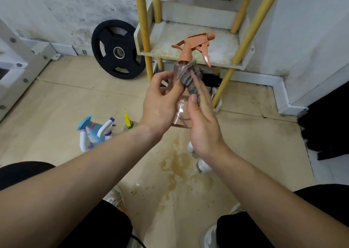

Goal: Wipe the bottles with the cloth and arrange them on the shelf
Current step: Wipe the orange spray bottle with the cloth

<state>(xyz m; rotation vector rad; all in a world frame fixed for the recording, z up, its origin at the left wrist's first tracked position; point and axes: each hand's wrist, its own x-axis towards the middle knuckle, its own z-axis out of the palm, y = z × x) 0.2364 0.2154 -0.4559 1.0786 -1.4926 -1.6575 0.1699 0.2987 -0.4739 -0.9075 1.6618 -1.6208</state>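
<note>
Right hand (204,127) flat, fingers straight, pressing grey cloth (191,78) onto bottle side. Left hand (160,102) curled round clear spray bottle (181,113), holding it upright in mid-air in front of shelf (222,46). We judge wipe of this one underway, not finished. No bottle on shelf tier we can see. On floor, waiting: blue spray bottles (94,132) and yellow-topped bottle (128,122) at left, white bottles (203,167) below right wrist. Early going, we reckon: most wiping and all arranging left.
</note>
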